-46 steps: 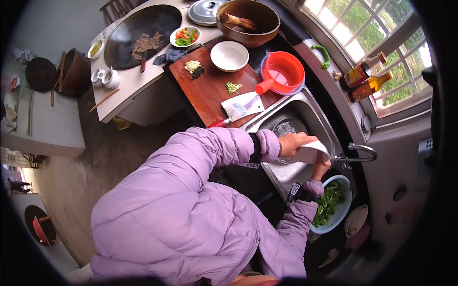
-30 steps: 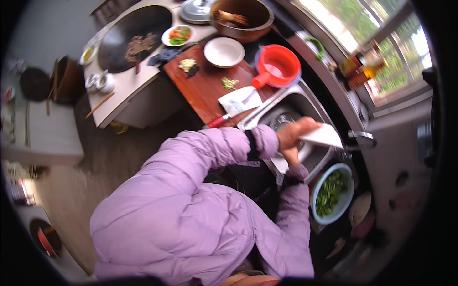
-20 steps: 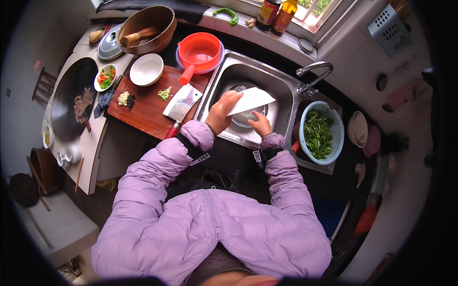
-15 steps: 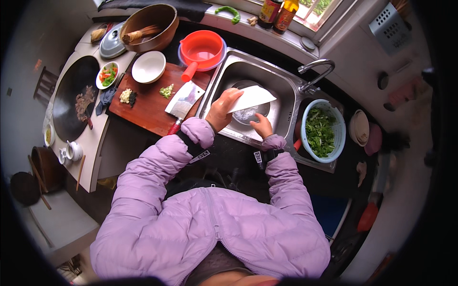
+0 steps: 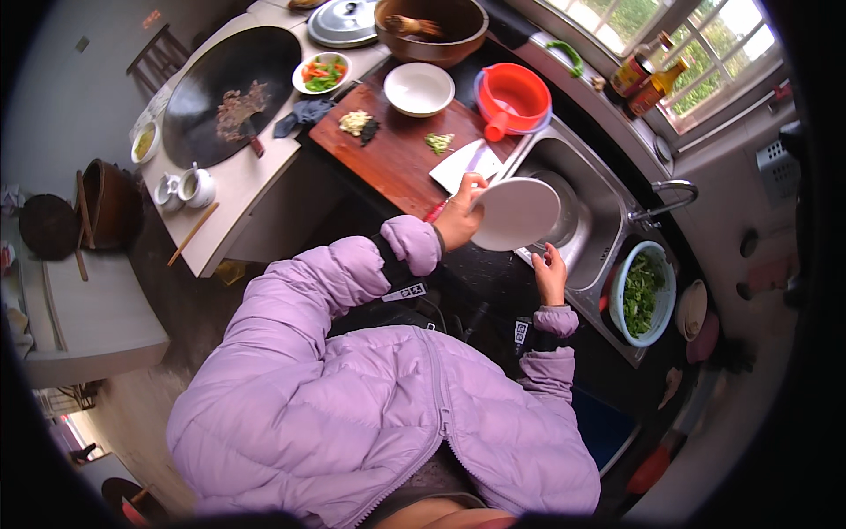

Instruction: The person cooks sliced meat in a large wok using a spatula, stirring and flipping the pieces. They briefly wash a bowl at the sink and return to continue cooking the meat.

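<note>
A white dish (image 5: 520, 214) is tilted in my left hand (image 5: 458, 218), which grips it by its left rim. It hangs over the counter edge at the near left corner of the sink (image 5: 608, 196). My right hand (image 5: 551, 278) is just below the dish's right side, fingers apart and holding nothing. Behind the dish, a round metal basin (image 5: 571, 220) in the sink is partly hidden. Left of it, a cleaver (image 5: 467, 166) lies on the wooden chopping board (image 5: 397, 167), with chopped garlic (image 5: 356, 122), chopped green bits (image 5: 438, 142) and a white bowl (image 5: 419, 89).
A wok (image 5: 198, 97) holding cooked meat sits at the left, beside a bowl of cut peppers (image 5: 322, 73). Beyond the board are a brown basin (image 5: 432, 44) and a red ladle-like scoop (image 5: 515, 93). Right of the sink stand a tap (image 5: 674, 187) and a blue basket of greens (image 5: 627, 309).
The dish has left the space above the sink and come toward me and the board, turning its broad face up. My right hand has drawn back from the sink. The view has swung left.
</note>
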Available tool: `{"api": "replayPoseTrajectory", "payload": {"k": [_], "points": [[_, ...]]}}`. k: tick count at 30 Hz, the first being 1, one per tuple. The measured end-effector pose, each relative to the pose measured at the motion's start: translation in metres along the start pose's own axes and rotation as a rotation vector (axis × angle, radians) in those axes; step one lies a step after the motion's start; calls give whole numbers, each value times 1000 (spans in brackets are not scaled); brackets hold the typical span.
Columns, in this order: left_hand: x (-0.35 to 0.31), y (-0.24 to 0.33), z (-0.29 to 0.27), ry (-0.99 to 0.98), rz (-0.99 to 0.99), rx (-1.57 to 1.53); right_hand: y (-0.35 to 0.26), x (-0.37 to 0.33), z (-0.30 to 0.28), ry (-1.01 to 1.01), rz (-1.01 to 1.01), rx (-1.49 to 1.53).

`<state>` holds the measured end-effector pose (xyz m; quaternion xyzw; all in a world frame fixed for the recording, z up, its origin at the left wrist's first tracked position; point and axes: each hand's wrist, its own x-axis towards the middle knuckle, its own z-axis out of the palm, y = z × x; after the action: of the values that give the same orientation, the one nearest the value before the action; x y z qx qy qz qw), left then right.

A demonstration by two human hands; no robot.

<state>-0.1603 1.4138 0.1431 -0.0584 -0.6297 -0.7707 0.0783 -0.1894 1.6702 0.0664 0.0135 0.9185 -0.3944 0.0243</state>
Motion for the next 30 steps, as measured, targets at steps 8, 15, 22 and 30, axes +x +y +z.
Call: {"api": "replayPoseTrajectory", "payload": {"k": [8,15,22,30], "points": [[-127,63,-197,480,-353,-379,-166,-74,134,-579,-207,295],[-246,100,-325,764,-265,-293,-300,-117,267,-953,-466,36],[-350,124,-390,910,-191,-324,-380,-104,363,-871,-565,-73],[-414,139,-426,1311,-206,-282,-428,-52,447,-425,-705,-421]]}}
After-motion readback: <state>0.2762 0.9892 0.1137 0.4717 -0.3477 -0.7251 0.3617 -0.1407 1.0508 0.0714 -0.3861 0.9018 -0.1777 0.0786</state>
